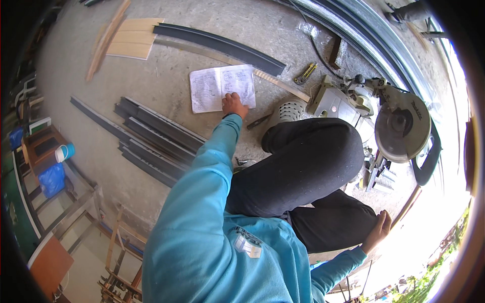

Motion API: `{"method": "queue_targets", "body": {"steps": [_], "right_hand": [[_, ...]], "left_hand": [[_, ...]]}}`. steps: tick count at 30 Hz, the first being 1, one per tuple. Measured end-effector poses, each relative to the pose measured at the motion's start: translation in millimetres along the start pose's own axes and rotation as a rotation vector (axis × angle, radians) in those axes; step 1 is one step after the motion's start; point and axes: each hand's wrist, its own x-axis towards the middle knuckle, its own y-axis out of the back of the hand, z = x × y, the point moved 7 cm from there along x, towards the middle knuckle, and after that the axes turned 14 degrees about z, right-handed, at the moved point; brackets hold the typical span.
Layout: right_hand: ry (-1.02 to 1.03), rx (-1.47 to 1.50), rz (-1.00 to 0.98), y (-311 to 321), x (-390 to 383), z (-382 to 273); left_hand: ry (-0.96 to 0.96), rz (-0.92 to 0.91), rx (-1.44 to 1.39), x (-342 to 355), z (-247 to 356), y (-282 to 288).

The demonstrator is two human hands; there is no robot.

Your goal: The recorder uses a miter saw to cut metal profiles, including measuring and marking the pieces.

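An open notebook [204, 93] with ruled, handwritten pages lies on the concrete floor ahead of me. My left hand [235, 106] rests on its right page near the lower edge, fingers slightly bent and apart, with nothing visible in them. Down at the right, my right hand [379, 231] lies against my bent knee, its fingers loosely stretched and no object showing. To the right of my legs stands a mitre saw [343, 103] with a round blade guard [402, 127]. A yellow-and-black utility knife [305, 73] lies between the notebook and the saw.
Dark metal profiles [156, 132] lie left of my arm. Another long profile [222, 44] and a thin strip [280, 83] lie beyond the notebook. Wood-coloured panels [132, 38] are at the far left, long metal lengths [364, 35] at the far right. A cable [319, 50] runs toward the saw.
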Motion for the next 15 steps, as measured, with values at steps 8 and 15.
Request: {"method": "queue_targets", "body": {"steps": [8, 15], "right_hand": [[0.007, -0.043, -0.009, 1, -1, 2], [0.374, -0.224, 0.089, -22, -21, -55]], "left_hand": [[-0.004, -0.003, 0.027, -2, 3, 7], [-0.526, -0.253, -0.281, -36, 21, -43]]}}
